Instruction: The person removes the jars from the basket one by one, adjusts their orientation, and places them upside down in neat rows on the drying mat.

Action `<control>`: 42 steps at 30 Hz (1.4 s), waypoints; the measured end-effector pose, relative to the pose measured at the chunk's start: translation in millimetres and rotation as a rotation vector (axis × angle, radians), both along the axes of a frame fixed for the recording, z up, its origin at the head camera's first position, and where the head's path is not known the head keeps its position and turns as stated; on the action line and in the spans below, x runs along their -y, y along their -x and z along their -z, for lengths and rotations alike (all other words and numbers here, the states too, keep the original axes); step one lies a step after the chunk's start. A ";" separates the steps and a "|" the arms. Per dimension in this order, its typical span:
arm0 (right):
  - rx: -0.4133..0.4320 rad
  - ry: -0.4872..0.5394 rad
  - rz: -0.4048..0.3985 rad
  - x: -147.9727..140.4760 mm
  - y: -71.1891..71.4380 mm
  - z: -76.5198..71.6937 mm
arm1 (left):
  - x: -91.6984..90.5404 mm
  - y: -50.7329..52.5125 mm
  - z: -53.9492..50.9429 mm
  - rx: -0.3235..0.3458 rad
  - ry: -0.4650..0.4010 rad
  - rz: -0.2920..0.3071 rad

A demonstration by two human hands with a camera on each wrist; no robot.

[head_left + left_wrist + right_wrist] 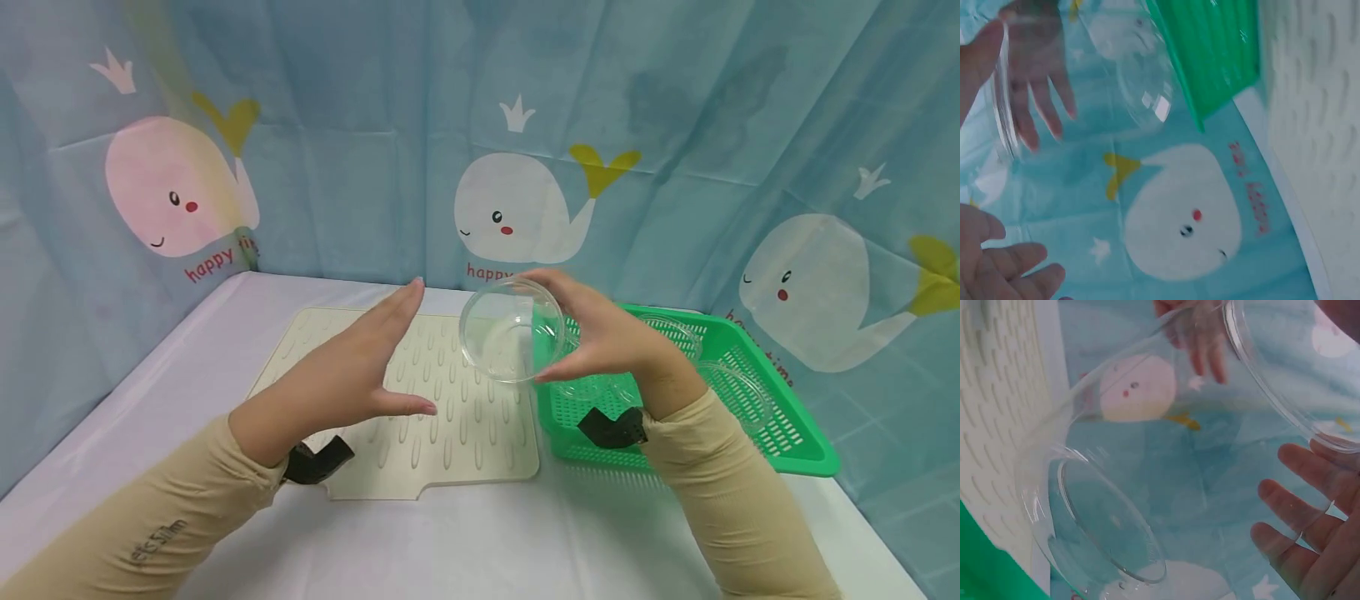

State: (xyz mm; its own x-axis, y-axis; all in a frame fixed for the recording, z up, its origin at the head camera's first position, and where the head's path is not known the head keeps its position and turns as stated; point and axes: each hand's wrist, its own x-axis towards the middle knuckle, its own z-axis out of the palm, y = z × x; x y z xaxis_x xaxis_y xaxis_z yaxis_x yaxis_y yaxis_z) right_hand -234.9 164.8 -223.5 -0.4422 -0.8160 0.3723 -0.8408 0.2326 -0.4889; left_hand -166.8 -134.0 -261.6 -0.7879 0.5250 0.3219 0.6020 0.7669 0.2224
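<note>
A clear round bowl hangs in the air above the right edge of a cream mat with raised drop-shaped ridges. My right hand grips its right side, thumb low and fingers at the top. In the right wrist view the bowl lies on its side, fingers curved against its wall. To the left of the bowl, my left hand is held with thumb and fingers spread wide, touching nothing in the head view. The left wrist view shows the bowl between its thumb and the right hand.
A green slotted basket stands to the right, holding several clear round pieces, partly hidden by my right arm. White cloth covers the table. A blue whale-print curtain encloses the back and sides.
</note>
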 end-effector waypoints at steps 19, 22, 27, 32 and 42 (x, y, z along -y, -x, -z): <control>-0.026 -0.243 0.149 41.7 -6.8 17.8 | -45.1 0.2 2.1 -0.167 -0.099 0.096; -0.014 -0.259 0.164 45.2 -7.6 18.7 | -45.4 0.8 4.1 -0.171 -0.092 0.087; -0.011 -0.271 0.188 47.7 -9.4 20.0 | -43.2 2.1 6.9 -0.203 -0.069 0.047; -0.016 -0.235 0.202 45.9 -11.3 17.7 | -37.4 5.1 10.5 -0.229 -0.106 0.009; 0.022 -0.100 0.271 25.0 -6.2 12.6 | -15.5 8.0 18.4 -0.187 -0.274 -0.034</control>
State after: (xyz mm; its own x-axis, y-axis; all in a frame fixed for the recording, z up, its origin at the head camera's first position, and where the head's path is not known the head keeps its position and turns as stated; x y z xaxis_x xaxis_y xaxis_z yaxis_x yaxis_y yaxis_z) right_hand -228.6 139.9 -236.2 -0.6565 -0.6989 0.2838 -0.7306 0.4954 -0.4700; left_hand -174.8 -118.5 -280.0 -0.7171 0.3738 0.5883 0.6271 0.7143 0.3106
